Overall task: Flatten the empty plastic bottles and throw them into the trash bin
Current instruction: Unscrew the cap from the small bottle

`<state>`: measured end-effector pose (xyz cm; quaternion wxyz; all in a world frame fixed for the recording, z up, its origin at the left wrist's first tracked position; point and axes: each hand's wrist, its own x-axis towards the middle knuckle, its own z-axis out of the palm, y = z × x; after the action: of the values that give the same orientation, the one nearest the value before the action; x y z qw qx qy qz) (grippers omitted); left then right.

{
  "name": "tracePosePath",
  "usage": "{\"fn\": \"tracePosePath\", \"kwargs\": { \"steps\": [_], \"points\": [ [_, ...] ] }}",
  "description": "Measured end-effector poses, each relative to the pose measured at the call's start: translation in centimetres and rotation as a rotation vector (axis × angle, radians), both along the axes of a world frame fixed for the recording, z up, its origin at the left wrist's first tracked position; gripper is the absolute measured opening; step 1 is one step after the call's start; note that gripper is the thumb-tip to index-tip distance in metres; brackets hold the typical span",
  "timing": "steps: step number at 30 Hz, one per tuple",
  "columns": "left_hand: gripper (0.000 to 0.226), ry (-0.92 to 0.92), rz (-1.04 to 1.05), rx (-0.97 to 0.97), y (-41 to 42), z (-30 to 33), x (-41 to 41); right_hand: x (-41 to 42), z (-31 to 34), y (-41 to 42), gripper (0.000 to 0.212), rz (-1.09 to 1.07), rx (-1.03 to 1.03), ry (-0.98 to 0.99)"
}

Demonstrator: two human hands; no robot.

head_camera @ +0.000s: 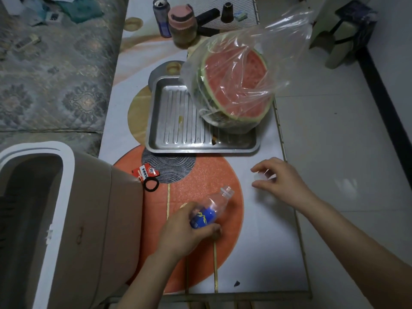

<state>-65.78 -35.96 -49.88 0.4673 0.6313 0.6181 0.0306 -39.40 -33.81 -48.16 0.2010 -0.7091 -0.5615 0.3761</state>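
1. Currently: clear plastic bottle point(210, 211), blue label, uncapped, tilted neck-up over the orange patch of the table point(267, 253); left hand point(185, 233) fingers wrapped around its lower body.
2. Right hand point(275, 178) fingers curled, pinching something small and pale, probably the cap; hard to tell.
3. Likely light, thin-walled, slick; crushes easily with cap off. Best squeezed mid-body.
4. Trash bin point(66, 197) just left, lid open, inside dark, contents unreadable.
5. Metal tray point(178, 130) holds bagged watermelon point(234, 85).
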Motion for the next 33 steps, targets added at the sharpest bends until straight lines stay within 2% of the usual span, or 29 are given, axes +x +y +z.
{"fn": "tracePosePath", "kwargs": {
  "steps": [2, 5, 11, 15, 17, 19, 21, 24, 27, 30, 33],
  "points": [
    [0.053, 0.065, 0.029, 0.013, -0.2, -0.6, 0.3, -1.1, -2.0, -0.1, 0.034, 0.056, -0.046, -0.196],
    [0.060, 0.103, 0.072, -0.004, -0.4, -1.6, 0.9, -2.4, -5.3, -0.5, 0.039, 0.132, -0.151, -0.373],
    [0.061, 0.216, 0.114, 0.005, -0.9, -3.3, 1.7, -2.7, -9.2, -1.1, 0.041, 0.167, -0.122, -0.529],
    [0.061, 0.226, 0.197, 0.068, -1.5, -3.9, 2.1, -2.3, -9.9, -1.5, 0.042, 0.177, -0.105, -0.627],
    [0.065, 0.238, 0.209, 0.092, -1.8, -4.3, 2.1, -2.5, -9.6, -2.0, 0.042, 0.119, -0.075, -0.627],
    [0.069, 0.275, 0.206, 0.108, -2.2, -4.7, 2.0, -3.5, -9.1, -3.1, 0.040, -0.020, -0.005, -0.544],
    [0.070, 0.319, 0.209, 0.127, -2.6, -5.1, 1.9, -5.3, -8.5, -4.4, 0.036, -0.168, 0.024, -0.371],
    [0.071, 0.348, 0.212, 0.141, -3.4, -5.7, 1.8, -8.9, -8.3, -6.1, 0.030, -0.259, -0.050, -0.076],
    [0.072, 0.290, 0.216, 0.115, -3.6, -6.0, 1.8, -12.0, -8.4, -6.6, 0.034, -0.325, -0.099, 0.076],
    [0.063, 0.216, 0.103, 0.119, -3.3, -6.0, 0.9, -13.8, -7.9, -6.2, 0.035, -0.259, 0.001, -0.044],
    [0.064, 0.177, -0.058, 0.153, -2.5, -5.7, -0.8, -13.6, -7.4, -5.1, 0.040, 0.065, 0.195, -0.258]
  ]
}}
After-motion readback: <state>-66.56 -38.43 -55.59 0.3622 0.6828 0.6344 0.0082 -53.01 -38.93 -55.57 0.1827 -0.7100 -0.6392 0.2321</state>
